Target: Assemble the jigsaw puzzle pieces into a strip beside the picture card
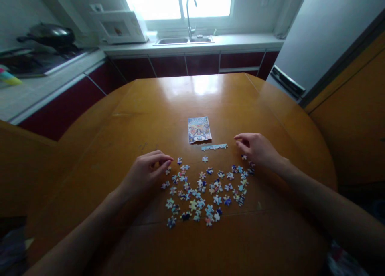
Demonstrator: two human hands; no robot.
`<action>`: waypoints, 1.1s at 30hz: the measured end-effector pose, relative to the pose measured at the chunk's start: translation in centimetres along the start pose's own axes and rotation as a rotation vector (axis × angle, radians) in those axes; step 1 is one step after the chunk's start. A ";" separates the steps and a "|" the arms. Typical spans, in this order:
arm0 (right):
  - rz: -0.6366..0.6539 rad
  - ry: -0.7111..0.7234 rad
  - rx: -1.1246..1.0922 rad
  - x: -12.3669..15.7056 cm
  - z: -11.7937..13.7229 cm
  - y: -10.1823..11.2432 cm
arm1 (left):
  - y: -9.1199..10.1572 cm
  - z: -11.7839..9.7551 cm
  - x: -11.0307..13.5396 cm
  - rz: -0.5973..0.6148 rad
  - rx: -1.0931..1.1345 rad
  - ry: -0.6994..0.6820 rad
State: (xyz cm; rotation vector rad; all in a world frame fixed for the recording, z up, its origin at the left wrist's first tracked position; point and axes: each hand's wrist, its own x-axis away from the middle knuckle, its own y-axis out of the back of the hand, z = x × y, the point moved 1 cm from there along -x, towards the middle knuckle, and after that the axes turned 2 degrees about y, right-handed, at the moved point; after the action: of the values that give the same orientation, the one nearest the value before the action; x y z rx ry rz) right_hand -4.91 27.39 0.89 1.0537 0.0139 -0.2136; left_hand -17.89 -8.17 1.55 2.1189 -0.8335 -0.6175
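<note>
1. The pieces (pixel 209 210) lie loose on the surface (pixel 180 103), in a messy patch between and below my two hands, some touching, some apart
2. My left grip (pixel 147 168) is just beside the left edge of the patch; finger and thumb are close together, but I cannot tell if they meet or pinch anything
3. My right grip (pixel 259 148) is bent, finger and thumb a little apart, and I see nothing between them; it is near the top right pieces
4. Each piece should be light and thin, stiff like card, and the shiny wood may let it slide, so I should pinch it by two sides, softly, and keep off the thin knobs, which could bend
5. The strip (pixel 214 147) looks like joined pieces; it could break at a join, so I should hold both ends
6. The picture (pixel 199 130) looks like floppy paper, best taken by an edge
</note>
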 end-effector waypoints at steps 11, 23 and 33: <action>-0.071 -0.150 0.051 -0.4 -1.2 0.9 | 2.6 0.5 0.1 -0.020 -0.104 -0.046; -0.013 -0.217 0.189 -0.5 -1.5 1.8 | 2.5 1.5 0.2 0.111 -0.065 -0.064; 0.179 -0.154 0.098 -0.2 -2.1 0.9 | 1.7 1.8 0.3 0.229 -0.006 -0.029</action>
State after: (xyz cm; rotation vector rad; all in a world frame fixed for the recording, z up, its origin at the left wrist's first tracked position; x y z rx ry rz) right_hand -4.78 29.67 0.65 1.1265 -0.2307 -0.1338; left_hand -19.46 -10.10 1.78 1.9767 -1.0703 -0.5296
